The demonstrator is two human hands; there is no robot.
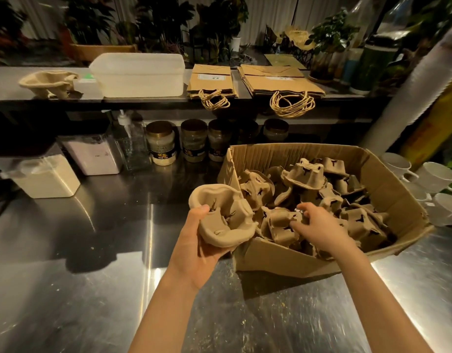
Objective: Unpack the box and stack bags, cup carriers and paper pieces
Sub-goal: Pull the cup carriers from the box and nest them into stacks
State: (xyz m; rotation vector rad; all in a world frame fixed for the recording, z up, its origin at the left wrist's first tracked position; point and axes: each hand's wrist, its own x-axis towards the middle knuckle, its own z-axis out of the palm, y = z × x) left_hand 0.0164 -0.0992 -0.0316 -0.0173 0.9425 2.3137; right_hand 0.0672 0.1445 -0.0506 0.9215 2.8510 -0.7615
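Note:
An open cardboard box (388, 189) stands on the steel counter, full of several pulp cup carriers (306, 174). My left hand (197, 253) holds one cup carrier (220, 215) just left of the box, thumb on its rim. My right hand (319, 225) reaches into the box and its fingers curl round another carrier (281, 222) near the front wall. On the raised shelf behind lie two stacks of brown paper bags (212, 80) (278, 80) with twisted handles, and a cup carrier (48, 81) sits at the shelf's left end.
A white plastic tub (138, 75) sits on the shelf between the carrier and the bags. Jars (161, 143), a pump bottle (129, 141) and clear canisters (92, 154) line the counter's back. White cups (436, 184) stand right of the box. The steel counter (92, 276) stretches left.

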